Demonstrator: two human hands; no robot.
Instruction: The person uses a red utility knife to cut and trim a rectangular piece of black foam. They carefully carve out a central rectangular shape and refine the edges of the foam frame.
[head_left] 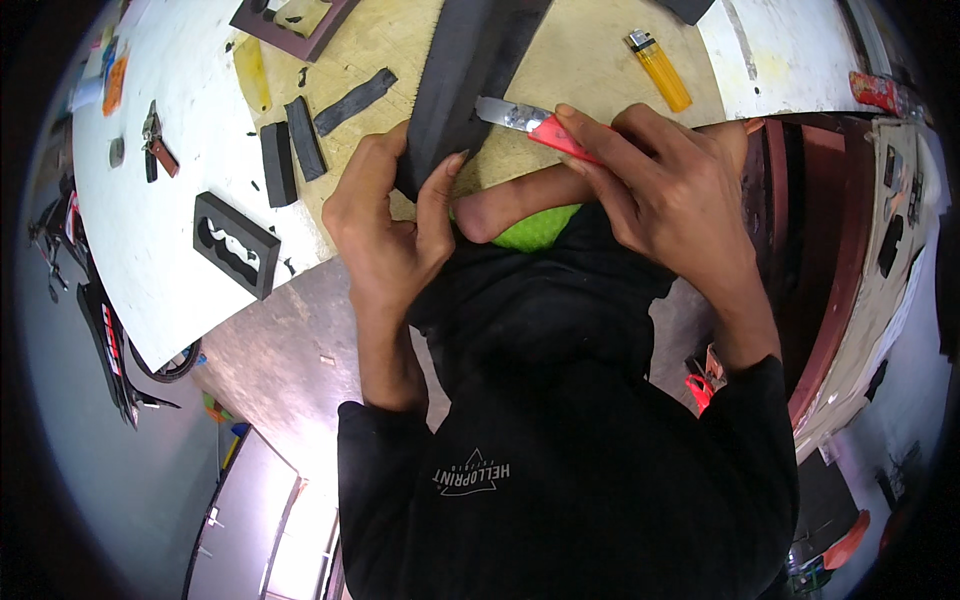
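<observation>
My left hand (392,215) is closed round the near end of a long black piece (465,85) with a fine-toothed left edge, the thumb on its right side and the fingers on its left. In my right hand (660,180) is a snap-off utility knife (550,132) with a red handle, gripped between thumb and fingers. Its blade points left, and the tip meets the right part of the black piece. Whether the blade has cut in, I cannot tell. A bare limb (520,205) lies just below the knife, partly hidden by my right hand.
Left of the piece lie black strips (356,101), a black block (278,164), a black frame with a cutout (237,245) and keys (156,145). A yellow lighter (660,72) rests on the yellowish board (590,80). The white table's curved edge (240,309) is at left.
</observation>
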